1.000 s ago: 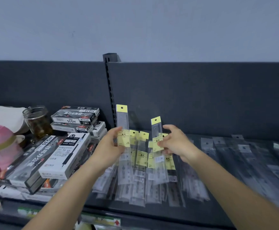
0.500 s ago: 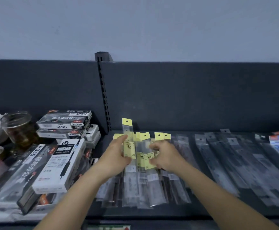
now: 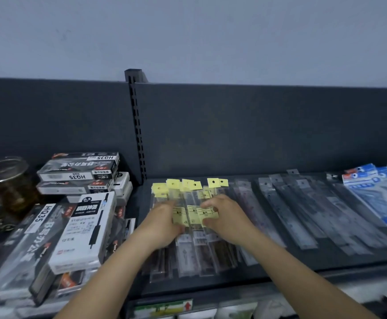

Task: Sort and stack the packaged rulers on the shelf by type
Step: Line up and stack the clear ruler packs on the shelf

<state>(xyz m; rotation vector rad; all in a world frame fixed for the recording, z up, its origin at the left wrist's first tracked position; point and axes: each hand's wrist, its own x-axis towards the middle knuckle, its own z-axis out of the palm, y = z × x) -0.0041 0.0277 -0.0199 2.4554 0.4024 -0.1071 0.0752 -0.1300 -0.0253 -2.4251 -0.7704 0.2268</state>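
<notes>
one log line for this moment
left hand: grips yellow-tagged rulers | right hand: grips them | bundle: lying on shelf

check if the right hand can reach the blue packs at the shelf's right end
Probably yes: only flat clear ruler packs lie between the right hand and the blue packs, though it grips yellow-tagged rulers.

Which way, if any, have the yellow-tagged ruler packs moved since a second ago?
Yes, downward. The yellow-tagged ruler packs stood upright, tags high against the back panel; now they lie flat on the shelf, tags near the panel's foot.
</notes>
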